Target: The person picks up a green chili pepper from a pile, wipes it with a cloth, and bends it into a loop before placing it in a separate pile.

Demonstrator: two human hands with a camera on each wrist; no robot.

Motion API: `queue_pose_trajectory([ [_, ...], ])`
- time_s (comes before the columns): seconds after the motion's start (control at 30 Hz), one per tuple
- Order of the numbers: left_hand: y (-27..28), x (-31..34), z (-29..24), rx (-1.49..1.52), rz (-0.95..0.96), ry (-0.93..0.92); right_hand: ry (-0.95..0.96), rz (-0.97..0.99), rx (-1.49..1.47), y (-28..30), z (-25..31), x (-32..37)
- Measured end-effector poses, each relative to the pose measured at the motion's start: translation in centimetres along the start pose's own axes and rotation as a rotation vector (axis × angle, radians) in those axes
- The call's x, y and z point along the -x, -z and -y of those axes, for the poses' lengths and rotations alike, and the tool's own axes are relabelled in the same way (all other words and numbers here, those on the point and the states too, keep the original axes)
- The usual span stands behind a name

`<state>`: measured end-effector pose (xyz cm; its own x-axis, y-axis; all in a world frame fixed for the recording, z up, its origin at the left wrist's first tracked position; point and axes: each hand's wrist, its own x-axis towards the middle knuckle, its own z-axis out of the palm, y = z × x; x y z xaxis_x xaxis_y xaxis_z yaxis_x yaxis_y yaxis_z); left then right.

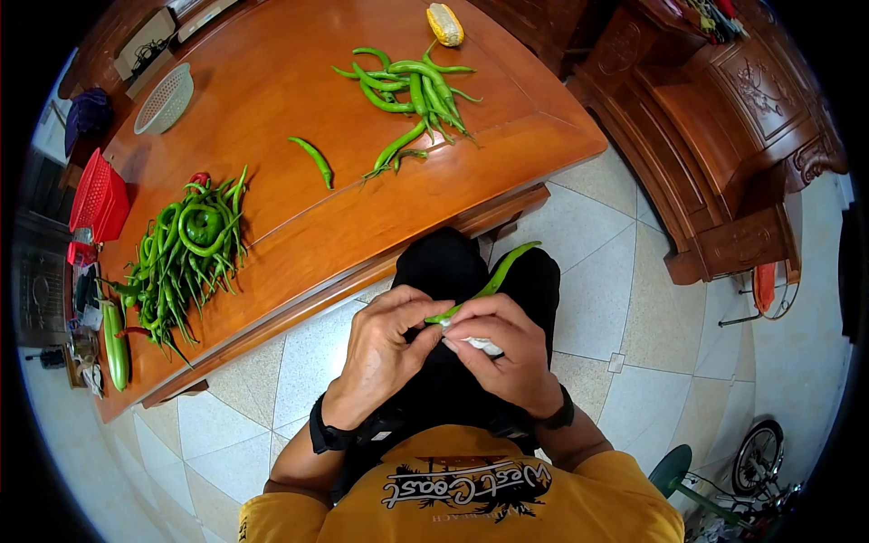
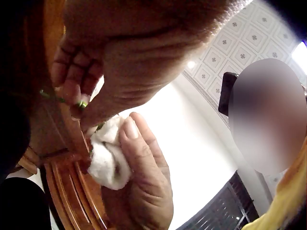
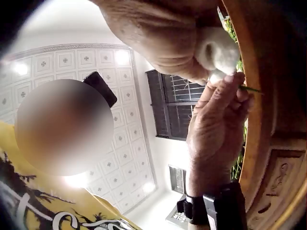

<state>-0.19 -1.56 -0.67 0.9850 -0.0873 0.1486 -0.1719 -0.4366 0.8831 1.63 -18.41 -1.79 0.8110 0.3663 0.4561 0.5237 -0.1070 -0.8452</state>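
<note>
A long green chili pepper (image 1: 493,285) is held over the lap, its tip toward the table. My left hand (image 1: 385,344) pinches its near end between thumb and fingers. With my right hand (image 1: 507,357) I grip a folded white cloth (image 1: 485,346) against the same pepper, close beside the left fingertips. In the left wrist view the cloth (image 2: 109,160) is bunched under the right thumb, and a thin green end (image 2: 82,104) pokes out by the left fingers. The right wrist view shows the cloth (image 3: 218,52) touching the left fingertips.
On the wooden table (image 1: 281,81) lie a large pile of green chilies (image 1: 186,253), a smaller group (image 1: 416,90) and a single chili (image 1: 312,161). A pale basket (image 1: 166,100), a red basket (image 1: 98,195), a long green vegetable (image 1: 115,344) and a corn cob (image 1: 444,24) sit around them.
</note>
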Motion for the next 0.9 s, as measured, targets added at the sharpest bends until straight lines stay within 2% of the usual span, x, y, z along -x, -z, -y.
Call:
queue_pose_trajectory([
  [0.2,-0.1,0.0,-0.3,0.072,0.054,0.067,0.039,-0.029,0.07,0.9,-0.2,-0.5],
  [0.27,-0.2,0.1,-0.1,0.129,0.067,0.082,0.037,-0.119,0.174,1.5,-0.6,-0.8],
  [0.37,0.1,0.3,-0.8,0.334,0.161,0.271,0.03,-0.229,0.221,2.3,-1.3,-1.1],
  [0.43,-0.1,0.4,-0.2,0.488,0.183,0.296,0.021,-0.291,0.222,2.4,-1.5,-1.1],
  [0.63,-0.3,0.3,0.2,0.714,0.248,0.324,0.053,-0.094,0.074,1.1,-0.8,-0.6],
  [0.9,0.8,0.3,-0.4,0.778,0.308,0.403,0.045,-0.231,0.267,3.0,-1.4,-1.1],
])
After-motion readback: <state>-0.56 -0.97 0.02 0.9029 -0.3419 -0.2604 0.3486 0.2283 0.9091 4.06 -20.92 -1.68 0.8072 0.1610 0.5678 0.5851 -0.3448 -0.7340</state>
